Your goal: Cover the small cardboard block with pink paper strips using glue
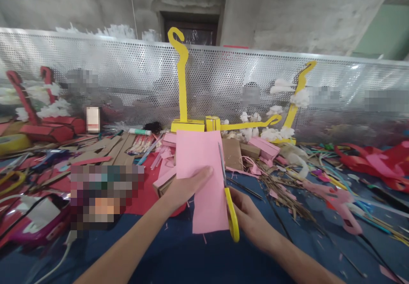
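My left hand (188,186) grips a sheet of pink paper (200,152), its thumb pressed on the front face and its fingers hidden behind. The sheet is held up over the table. My right hand (244,211) is closed round the yellow handles of a pair of scissors (232,215). Their blades point upward and lie along the right edge of the pink sheet. Whether the blades are parted is hard to tell. Behind the sheet stands a yellow cardboard piece (182,83) with a tall hooked neck on a box-like base.
A pink glue gun (335,198) lies at the right with its cord trailing forward. Red hooked cardboard pieces (47,130) stand at far left. Cardboard strips and paper scraps (284,194) litter the blue table (179,250). A perforated metal panel (217,75) closes off the back.
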